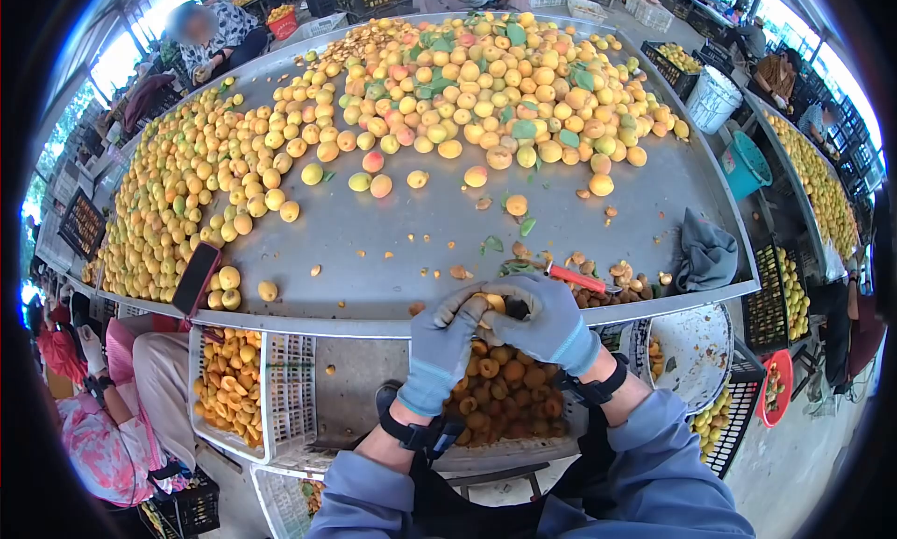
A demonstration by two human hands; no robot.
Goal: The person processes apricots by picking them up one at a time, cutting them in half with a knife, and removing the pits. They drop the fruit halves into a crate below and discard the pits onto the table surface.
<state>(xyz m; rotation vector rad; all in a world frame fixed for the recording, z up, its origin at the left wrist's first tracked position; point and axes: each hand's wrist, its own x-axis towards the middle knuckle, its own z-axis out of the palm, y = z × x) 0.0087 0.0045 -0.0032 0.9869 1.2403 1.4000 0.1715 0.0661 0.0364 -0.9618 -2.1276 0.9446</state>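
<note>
Both my hands wear grey work gloves and meet just over the near edge of the metal table (374,276). My left hand (443,338) pinches an apricot (494,303) from the left. From the other side, my right hand (546,320) has its fingers closed round the same fruit. Fingers partly hide the apricot, so its cut cannot be made out. Below my hands, a crate holds many apricots (509,390). Beyond my right hand, a red-handled tool (577,277) lies on the table beside a pile of apricot pits (621,279).
Whole apricots (486,81) with green leaves heap on the far side. More apricots (187,179) cover the left, near a phone (196,277). A grey cloth (705,251) lies at the right corner. A crate of apricot halves (229,385) and a white bucket (691,352) flank me.
</note>
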